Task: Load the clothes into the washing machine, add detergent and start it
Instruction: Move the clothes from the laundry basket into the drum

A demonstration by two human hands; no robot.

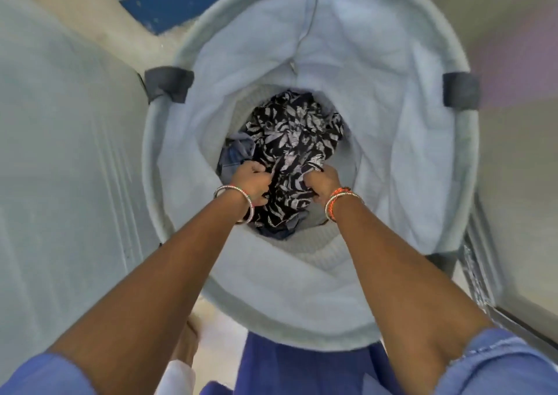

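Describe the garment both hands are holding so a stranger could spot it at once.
Look into the round, pale blue laundry basket. At its bottom lies the leaf-print garment, gripped by the left hand and right hand. Only it is black-and-white; the clothes beside it are plain blue.

View from above into a round, pale fabric laundry basket (428, 47) with dark grey handles (169, 84). Both arms reach down inside. The left hand (252, 180) and right hand (320, 181) each grip a black-and-white leaf-print garment (294, 140); blue clothing (234, 153) lies beside it.
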